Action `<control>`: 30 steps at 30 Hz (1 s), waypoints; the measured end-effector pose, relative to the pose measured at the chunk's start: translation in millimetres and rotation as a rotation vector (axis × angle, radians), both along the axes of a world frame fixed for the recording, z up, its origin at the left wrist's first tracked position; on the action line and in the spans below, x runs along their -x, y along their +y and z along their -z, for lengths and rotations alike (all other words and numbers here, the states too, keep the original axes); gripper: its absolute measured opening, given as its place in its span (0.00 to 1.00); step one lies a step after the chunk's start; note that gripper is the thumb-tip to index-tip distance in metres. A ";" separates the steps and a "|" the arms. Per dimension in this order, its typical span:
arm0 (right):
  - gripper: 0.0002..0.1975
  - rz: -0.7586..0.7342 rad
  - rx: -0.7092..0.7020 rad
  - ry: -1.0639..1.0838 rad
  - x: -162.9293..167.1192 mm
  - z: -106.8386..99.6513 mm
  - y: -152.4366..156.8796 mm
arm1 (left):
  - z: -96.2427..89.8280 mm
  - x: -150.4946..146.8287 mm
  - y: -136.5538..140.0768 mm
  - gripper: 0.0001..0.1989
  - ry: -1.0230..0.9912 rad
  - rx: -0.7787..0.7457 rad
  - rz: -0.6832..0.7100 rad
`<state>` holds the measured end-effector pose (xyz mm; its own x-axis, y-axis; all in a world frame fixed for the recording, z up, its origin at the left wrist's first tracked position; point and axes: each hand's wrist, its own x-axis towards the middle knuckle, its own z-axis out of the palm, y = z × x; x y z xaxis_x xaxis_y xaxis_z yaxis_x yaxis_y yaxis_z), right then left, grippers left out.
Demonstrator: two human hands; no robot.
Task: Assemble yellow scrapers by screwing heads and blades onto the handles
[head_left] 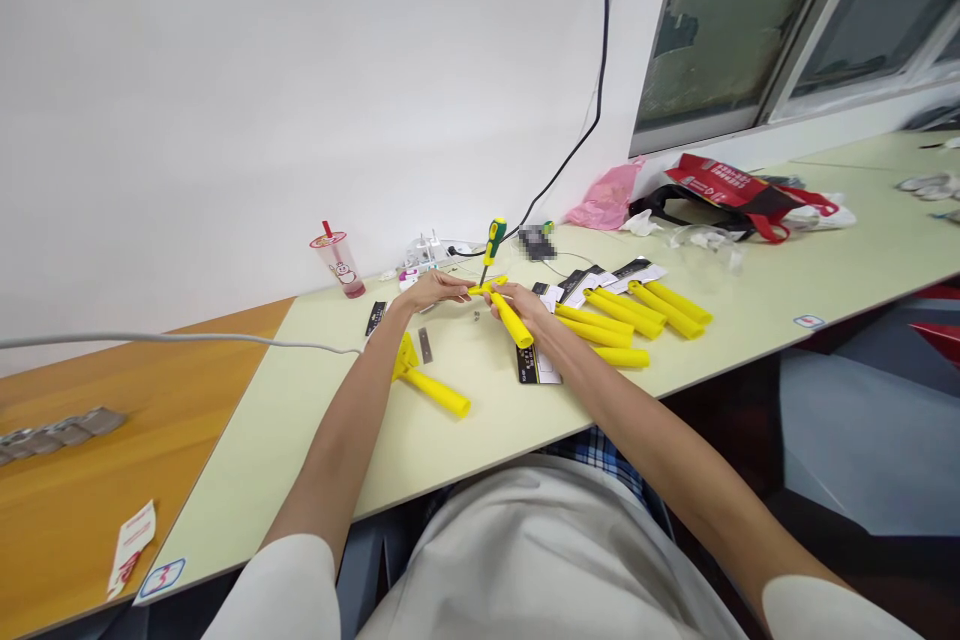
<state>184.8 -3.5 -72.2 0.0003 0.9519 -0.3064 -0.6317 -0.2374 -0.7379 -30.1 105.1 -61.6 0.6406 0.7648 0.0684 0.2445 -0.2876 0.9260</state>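
One clear cup stands on the left, near the wall. Next I see a loose yellow tool, partly hidden by the left forearm, with a flat metal strip just beside its head. Then comes the left hand: its fingertips come together, pinching the left end of a T-shaped yellow tool above the table. From that pinch the tool lies to the right, its handle slanting toward the body and a little rightward. A green-and-yellow screwdriver rises steeply over the crosspiece, leaning slightly right; I cannot tell whether its tip sits there or passes behind. Its lower end is nearer the left fingertips. The right hand curls around the crosspiece's right end, nearer the handle. Beyond it I have more yellow handles by printed cards, then a pink bag and a red bag.
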 end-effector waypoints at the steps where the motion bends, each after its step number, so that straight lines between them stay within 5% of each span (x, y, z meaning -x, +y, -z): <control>1: 0.08 0.001 0.000 0.002 -0.3 -0.4 -0.3 | 0.1 -0.3 -0.2 0.35 -0.002 -0.009 -0.008; 18: 0.09 0.034 0.000 0.026 -1.4 -3.1 -2.8 | -10.5 -2.2 -2.3 0.24 0.110 -0.181 -0.113; 25: 0.12 0.100 -0.041 -0.005 9.9 3.7 -0.2 | -55.7 8.3 -12.3 0.32 0.207 -0.204 -0.087; 30: 0.14 0.129 -0.051 -0.011 11.1 7.2 -1.6 | -90.7 -16.2 -39.4 0.44 0.042 -0.323 0.048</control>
<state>173.8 -5.1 -79.4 0.1269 0.9582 -0.2566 -0.6460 -0.1165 -0.7544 -13.9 65.8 29.1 0.6830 0.6766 0.2752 0.2593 -0.5768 0.7747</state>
